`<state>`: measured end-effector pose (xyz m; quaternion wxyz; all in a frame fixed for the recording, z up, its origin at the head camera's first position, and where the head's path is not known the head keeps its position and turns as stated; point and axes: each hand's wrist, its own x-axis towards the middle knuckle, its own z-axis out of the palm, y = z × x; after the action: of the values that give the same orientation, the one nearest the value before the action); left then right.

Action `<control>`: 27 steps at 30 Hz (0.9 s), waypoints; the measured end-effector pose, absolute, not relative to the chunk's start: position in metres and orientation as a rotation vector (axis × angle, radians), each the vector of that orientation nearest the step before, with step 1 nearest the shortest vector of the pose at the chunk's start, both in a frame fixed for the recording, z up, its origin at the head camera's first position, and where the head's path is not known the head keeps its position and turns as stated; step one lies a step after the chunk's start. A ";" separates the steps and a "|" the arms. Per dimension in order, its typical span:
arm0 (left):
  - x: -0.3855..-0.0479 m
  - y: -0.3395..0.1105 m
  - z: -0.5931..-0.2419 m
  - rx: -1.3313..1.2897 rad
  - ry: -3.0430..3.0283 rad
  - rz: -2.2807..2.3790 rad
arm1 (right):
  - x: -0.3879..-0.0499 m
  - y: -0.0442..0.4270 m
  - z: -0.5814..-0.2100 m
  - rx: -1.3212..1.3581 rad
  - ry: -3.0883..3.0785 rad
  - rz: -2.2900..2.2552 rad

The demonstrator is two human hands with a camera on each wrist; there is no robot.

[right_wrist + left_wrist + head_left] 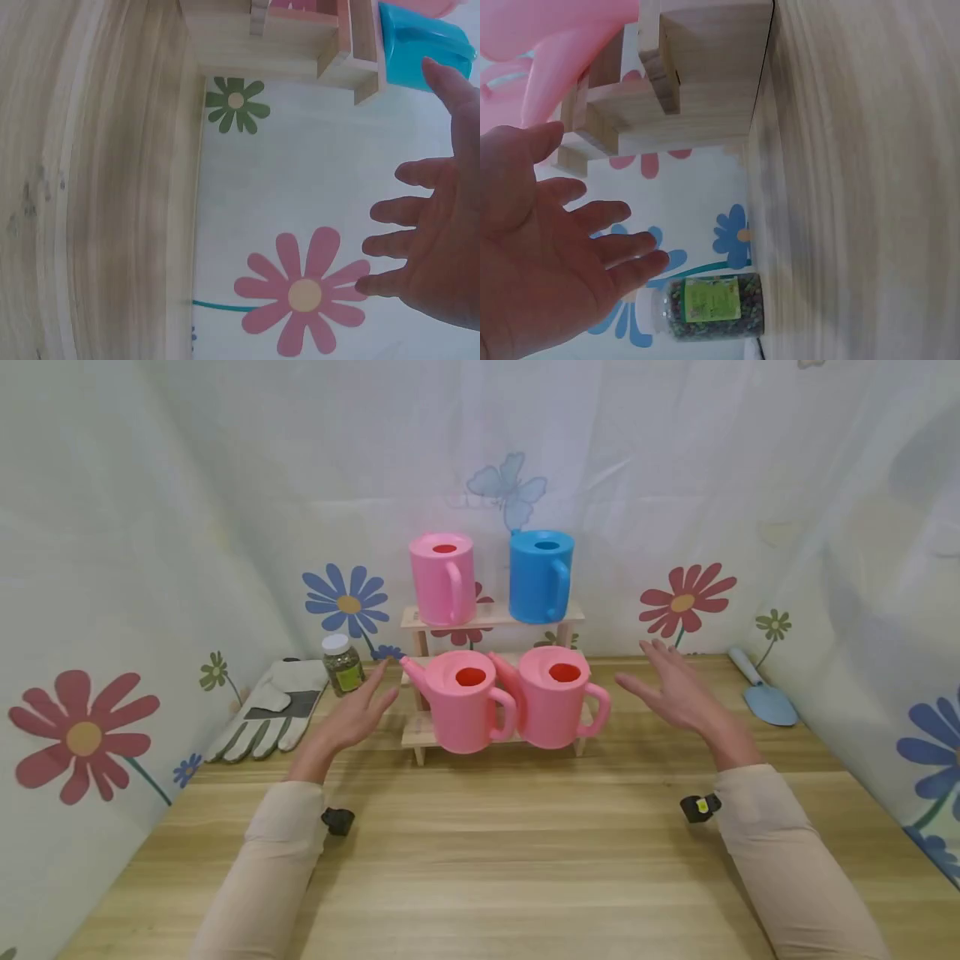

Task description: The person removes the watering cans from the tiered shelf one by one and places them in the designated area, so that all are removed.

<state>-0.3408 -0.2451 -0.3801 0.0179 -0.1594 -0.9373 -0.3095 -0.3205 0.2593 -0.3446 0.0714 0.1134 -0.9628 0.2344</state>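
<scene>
My left hand (pixel 351 714) is held open with spread fingers, a little to the left of the spout of a pink watering can (pixel 461 714). A second pink watering can (pixel 551 710) stands just right of the first. Beyond its handle, my right hand (pixel 675 689) hovers with straight fingers, touching nothing. Both cans sit on the lower part of a stepped wooden stand (pixel 495 613). On the top step are a third pink watering can (pixel 435 585) and a blue watering can (pixel 536 589). The right wrist view shows part of the blue can (pixel 412 49) behind my thumb.
A white-lidded jar (pixel 345 668) with a green label stands left of the stand, beside a pair of grey and white gloves (pixel 296 677). At the right lies a blue hand trowel (pixel 771 703). Flower-printed white cloth (pixel 675 510) hangs around the wooden table (pixel 510 843).
</scene>
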 end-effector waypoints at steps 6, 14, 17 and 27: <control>-0.343 -0.235 -0.386 -0.552 -2.805 -1.217 | -0.312 0.248 -0.337 0.452 -2.854 0.853; -0.345 -0.218 -0.391 -0.578 -2.655 -1.513 | -0.295 0.231 -0.323 0.585 -2.755 0.918; -0.345 -0.215 -0.392 -0.559 -2.591 -1.697 | -0.290 0.227 -0.320 0.630 -2.738 0.982; -0.345 -0.204 -0.395 -0.396 -2.379 -2.054 | -0.286 0.216 -0.322 0.762 -2.645 1.106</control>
<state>-0.3451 -0.2038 -0.3949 -0.0130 -0.1249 -0.7509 -0.6484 -0.2858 0.2159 -0.3217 0.0873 0.2560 -0.8882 0.3714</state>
